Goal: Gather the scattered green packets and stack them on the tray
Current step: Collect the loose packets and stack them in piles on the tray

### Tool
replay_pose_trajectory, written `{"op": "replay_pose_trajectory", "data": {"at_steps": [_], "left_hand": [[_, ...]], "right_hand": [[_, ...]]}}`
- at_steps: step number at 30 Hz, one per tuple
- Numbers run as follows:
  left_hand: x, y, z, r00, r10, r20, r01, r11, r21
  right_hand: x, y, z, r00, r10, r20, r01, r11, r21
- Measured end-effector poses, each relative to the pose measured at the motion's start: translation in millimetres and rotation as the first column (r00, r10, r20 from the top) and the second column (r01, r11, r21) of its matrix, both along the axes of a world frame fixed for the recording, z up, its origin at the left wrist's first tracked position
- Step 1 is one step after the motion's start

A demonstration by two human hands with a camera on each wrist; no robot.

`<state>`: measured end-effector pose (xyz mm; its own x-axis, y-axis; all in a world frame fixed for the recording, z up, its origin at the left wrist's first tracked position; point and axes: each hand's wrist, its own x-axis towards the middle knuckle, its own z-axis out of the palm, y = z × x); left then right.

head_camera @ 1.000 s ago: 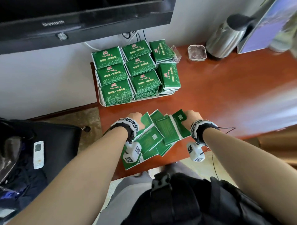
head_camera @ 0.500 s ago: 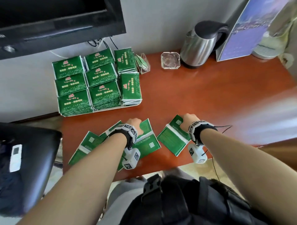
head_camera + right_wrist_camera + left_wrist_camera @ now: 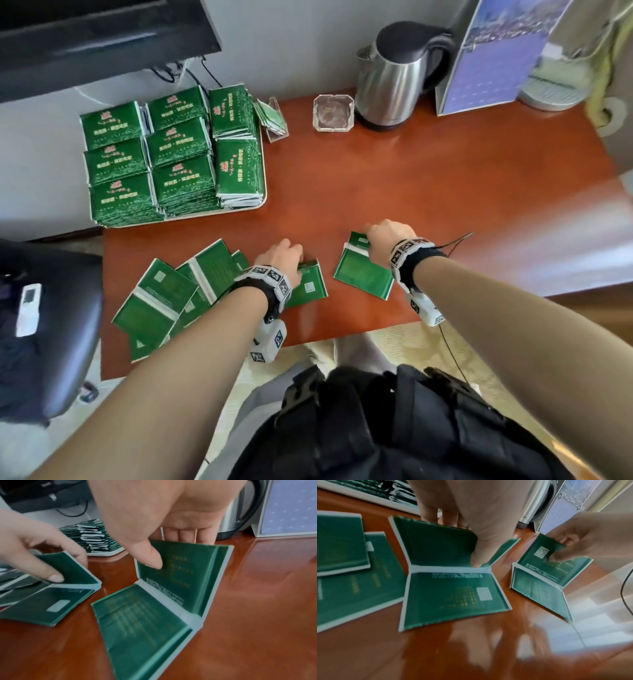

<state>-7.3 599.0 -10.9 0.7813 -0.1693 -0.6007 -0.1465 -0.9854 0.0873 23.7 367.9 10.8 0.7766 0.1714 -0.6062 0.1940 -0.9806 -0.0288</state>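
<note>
Red-brown desk (image 3: 428, 192), tray (image 3: 262, 202) at its far left corner already packed with stacked green packets (image 3: 178, 154). Loose packets (image 3: 161, 301) fanned along the near edge. Left hand (image 3: 279, 257) pinches the far flap of a packet pair (image 3: 453, 595), thumb on top; right hand (image 3: 383, 240) pinches another pair (image 3: 154, 615), well apart from the fan. Step looks like folding or lifting joined pairs, gathering only started. Next likely needs flaps closed flat, then carried over to the tray. Wrist views show thumbs, the white seam and raised flaps; head view hides the fingers but shows the tray.
</note>
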Motion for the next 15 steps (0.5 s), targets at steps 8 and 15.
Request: {"op": "replay_pose_trajectory", "data": {"at_steps": [8, 15], "left_hand": [[-93.7, 4.2, -54.8, 0.983, -0.078, 0.165, 0.096, 0.99, -0.105], [-157.2, 3.9, -84.4, 0.928, -0.116, 0.355, 0.166, 0.98, -0.113]], "right_hand": [[-101.6, 16.7, -59.6, 0.996, 0.012, 0.083, -0.019, 0.997, 0.075], [-174.5, 24.0, -96.3, 0.964, 0.011, 0.265, -0.063, 0.981, 0.186]]}}
